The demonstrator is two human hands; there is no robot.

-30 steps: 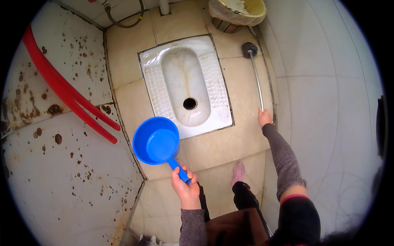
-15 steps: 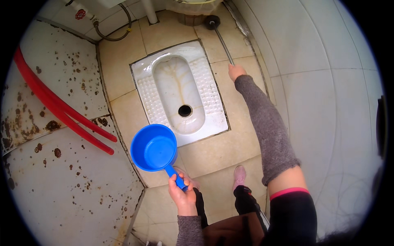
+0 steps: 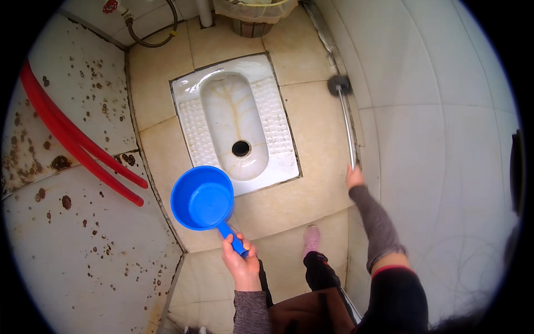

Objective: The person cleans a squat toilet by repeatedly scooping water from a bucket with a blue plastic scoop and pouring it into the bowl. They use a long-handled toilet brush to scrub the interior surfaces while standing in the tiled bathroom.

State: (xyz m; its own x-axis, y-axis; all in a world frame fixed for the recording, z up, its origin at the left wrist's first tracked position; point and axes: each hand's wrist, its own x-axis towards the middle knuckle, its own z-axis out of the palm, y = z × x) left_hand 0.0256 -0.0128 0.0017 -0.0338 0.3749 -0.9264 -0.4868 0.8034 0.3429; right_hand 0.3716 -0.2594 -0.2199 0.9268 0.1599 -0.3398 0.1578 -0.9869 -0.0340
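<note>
My left hand (image 3: pixel 241 260) is closed round the handle of a blue plastic dipper (image 3: pixel 202 197), held over the floor by the near left corner of the squat toilet (image 3: pixel 276 119). A little water seems to lie in the dipper, though I cannot tell for sure. In my right hand (image 3: pixel 354 177) is the metal handle of a toilet brush (image 3: pixel 346 125). Its dark round head (image 3: pixel 339 85) is at the foot of the right wall, beyond the toilet's right side. Brownish stains run down the white toilet bowl toward its drain hole.
Two red hoses (image 3: pixel 83 145) hang along the stained left panel (image 3: pixel 83 239). At the far end stands a lined waste bin (image 3: pixel 253 28), near a white pipe (image 3: pixel 204 12) and a red valve (image 3: pixel 110 6) with a flexible hose. The tiled wall (image 3: pixel 423 167) bounds the right side.
My right hand has drawn back toward me and right, carrying the brush head from beside the bin to the right wall's foot. My left hand still holds the dipper in nearly the same place.
</note>
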